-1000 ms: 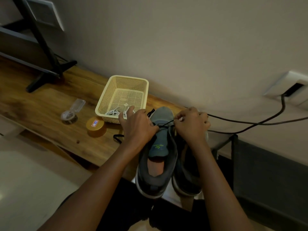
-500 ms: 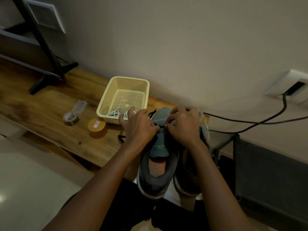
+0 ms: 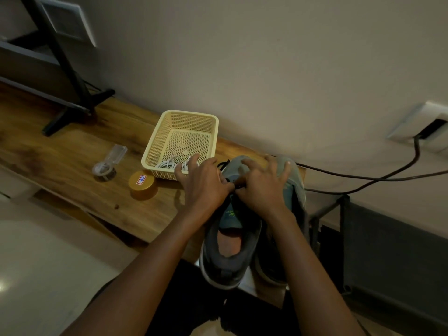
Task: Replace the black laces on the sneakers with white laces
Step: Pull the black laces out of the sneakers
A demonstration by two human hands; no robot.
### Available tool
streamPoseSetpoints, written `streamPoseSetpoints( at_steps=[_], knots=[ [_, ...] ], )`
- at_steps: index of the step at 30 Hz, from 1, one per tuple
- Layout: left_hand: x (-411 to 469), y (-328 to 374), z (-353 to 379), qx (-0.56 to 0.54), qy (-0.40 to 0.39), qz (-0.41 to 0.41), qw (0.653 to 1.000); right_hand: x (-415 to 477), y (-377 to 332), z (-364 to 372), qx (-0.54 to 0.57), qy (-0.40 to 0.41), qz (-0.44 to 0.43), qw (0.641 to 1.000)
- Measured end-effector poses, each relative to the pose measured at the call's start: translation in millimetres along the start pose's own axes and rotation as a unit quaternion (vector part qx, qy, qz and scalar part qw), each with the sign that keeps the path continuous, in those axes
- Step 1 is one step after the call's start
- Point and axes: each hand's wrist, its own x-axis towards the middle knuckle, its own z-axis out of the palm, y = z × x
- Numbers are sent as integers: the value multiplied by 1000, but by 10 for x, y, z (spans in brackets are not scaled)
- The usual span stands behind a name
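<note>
Two grey sneakers stand side by side at the right end of the wooden table, heels toward me: the left sneaker (image 3: pixel 226 253) and the right sneaker (image 3: pixel 294 190). My left hand (image 3: pixel 206 185) and my right hand (image 3: pixel 263 187) meet over the left sneaker's tongue. Both pinch the black lace (image 3: pixel 236 185) between thumb and forefinger, the other fingers spread. A loose loop of black lace (image 3: pixel 223 164) shows beyond the left hand. White laces (image 3: pixel 169 164) lie in the cream basket (image 3: pixel 155 146).
A round gold tin (image 3: pixel 142 185) and a small clear plastic container (image 3: pixel 104 168) sit left of the basket. A black stand foot (image 3: pixel 72 112) rests at the table's far left. Black cables (image 3: pixel 363 177) run from a wall socket at the right.
My right hand has come in from the right sneaker to the middle of the left one. Both hands have drawn together on the lace, and their free fingers have spread out.
</note>
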Motion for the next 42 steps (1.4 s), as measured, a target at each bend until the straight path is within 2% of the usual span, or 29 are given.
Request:
streamPoseSetpoints(
  at_steps=[6,8,11,14,16,18,21,23,29,33,36,38,42],
  knots=[
    [-8,10,-9,6,-1,-1,1000,0,38,-42,34,42,13,998],
    [-17,23,-25,8,-3,-3,1000,14,128,-95,59,73,59,994],
    [-22,27,-32,5,-12,-4,1000,27,312,-164,110,137,186,967],
    [-20,29,-31,-1,-10,-2,1000,31,347,-130,145,143,249,947],
    [-21,29,-30,-5,-12,1,1000,39,293,-109,131,146,214,957],
    [-22,26,-34,-4,-13,3,1000,46,217,-114,109,130,137,976],
    [-13,16,-23,1,-9,9,1000,26,78,-76,56,24,43,997],
    [-11,17,-20,3,-8,9,1000,14,22,-27,21,-12,19,1000],
    [-15,21,-20,11,-4,11,1000,15,60,-67,45,33,29,998],
    [-25,31,-32,6,-8,8,1000,39,237,-174,94,116,154,977],
    [-30,37,-24,9,-10,14,1000,26,286,-183,122,97,226,961],
    [-25,42,-13,13,-11,18,1000,24,254,-148,108,80,209,969],
    [-21,29,-11,19,-12,21,1000,43,156,-123,88,59,83,991]
  ],
)
